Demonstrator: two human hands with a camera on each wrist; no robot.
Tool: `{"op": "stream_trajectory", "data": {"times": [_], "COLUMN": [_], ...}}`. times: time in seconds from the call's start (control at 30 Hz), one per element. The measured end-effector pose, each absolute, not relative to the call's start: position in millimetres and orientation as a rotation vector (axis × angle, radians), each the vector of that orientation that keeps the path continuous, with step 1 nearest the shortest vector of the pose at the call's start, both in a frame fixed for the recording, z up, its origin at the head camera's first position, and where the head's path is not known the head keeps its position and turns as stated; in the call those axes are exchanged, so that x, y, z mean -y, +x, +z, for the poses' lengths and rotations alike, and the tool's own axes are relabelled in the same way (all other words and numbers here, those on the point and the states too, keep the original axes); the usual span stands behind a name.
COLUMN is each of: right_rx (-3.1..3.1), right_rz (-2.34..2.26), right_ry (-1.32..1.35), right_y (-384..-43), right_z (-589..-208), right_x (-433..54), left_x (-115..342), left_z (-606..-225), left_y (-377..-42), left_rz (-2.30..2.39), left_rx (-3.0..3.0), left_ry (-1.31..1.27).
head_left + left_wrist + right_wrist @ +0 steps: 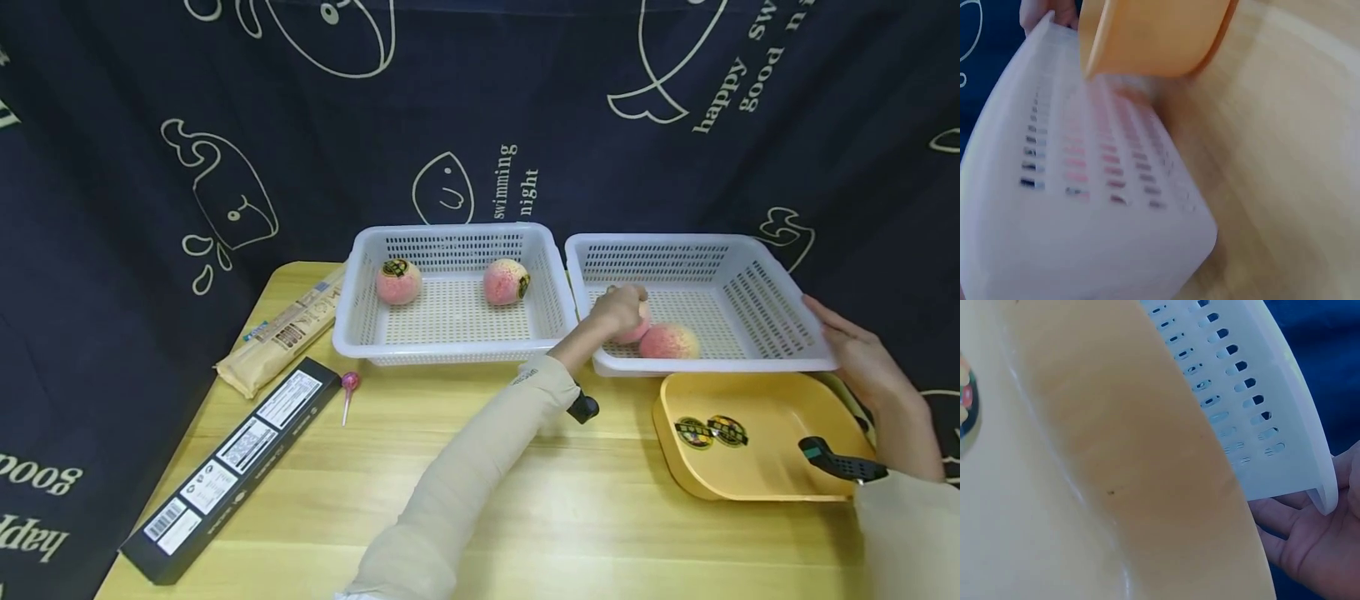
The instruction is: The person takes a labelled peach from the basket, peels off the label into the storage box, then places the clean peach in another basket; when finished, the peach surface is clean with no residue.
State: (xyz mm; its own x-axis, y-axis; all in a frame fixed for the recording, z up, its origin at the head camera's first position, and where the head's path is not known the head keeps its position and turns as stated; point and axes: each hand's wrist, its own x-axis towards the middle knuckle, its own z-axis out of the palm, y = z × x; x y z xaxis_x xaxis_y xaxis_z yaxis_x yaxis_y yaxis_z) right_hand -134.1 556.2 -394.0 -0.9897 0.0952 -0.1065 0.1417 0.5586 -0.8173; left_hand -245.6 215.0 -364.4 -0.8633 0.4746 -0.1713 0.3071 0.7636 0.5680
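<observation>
My left hand (618, 308) reaches into the left side of the right white basket (716, 364), fingers curled over a pink and cream peach (639, 327). Right beside it lies another peach (670, 342). With my right hand (862, 358) I hold the right end of that basket; the right wrist view has its fingers (1275, 515) behind the basket's corner. In the left wrist view, pink shows through the slots of the basket's wall (1097, 244). The peach under my left hand is partly hidden by it.
A yellow tub (772, 450) with two round stickers stands before the right basket. The left white basket (450, 348) holds two peaches with dark stickers. Left of it lie a long black box (232, 471), a lollipop (349, 382) and a beige packet (288, 329).
</observation>
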Motion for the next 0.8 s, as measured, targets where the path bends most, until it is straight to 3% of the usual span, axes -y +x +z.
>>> {"op": "stream_trajectory", "data": {"times": [0.3,0.53,0.8], "right_rx": [-2.716,-2.783,-2.766], "right_rz": [-1.495,-1.411,-1.473], "right_ry": [0.234,0.311,0.314], "right_y": [-142,-143,-144], "right_z": [-396,-402,-407], "right_x": [-555,-558,-561], "left_x": [-185,-118,-22], "left_z": [-351,-336,-334], "left_y": [-241,-246,-253], "left_rz": [0.873,1.159,1.279], "left_rx": [-2.663,-2.504,-2.543], "left_ry": [0.891,1.059,0.943]}}
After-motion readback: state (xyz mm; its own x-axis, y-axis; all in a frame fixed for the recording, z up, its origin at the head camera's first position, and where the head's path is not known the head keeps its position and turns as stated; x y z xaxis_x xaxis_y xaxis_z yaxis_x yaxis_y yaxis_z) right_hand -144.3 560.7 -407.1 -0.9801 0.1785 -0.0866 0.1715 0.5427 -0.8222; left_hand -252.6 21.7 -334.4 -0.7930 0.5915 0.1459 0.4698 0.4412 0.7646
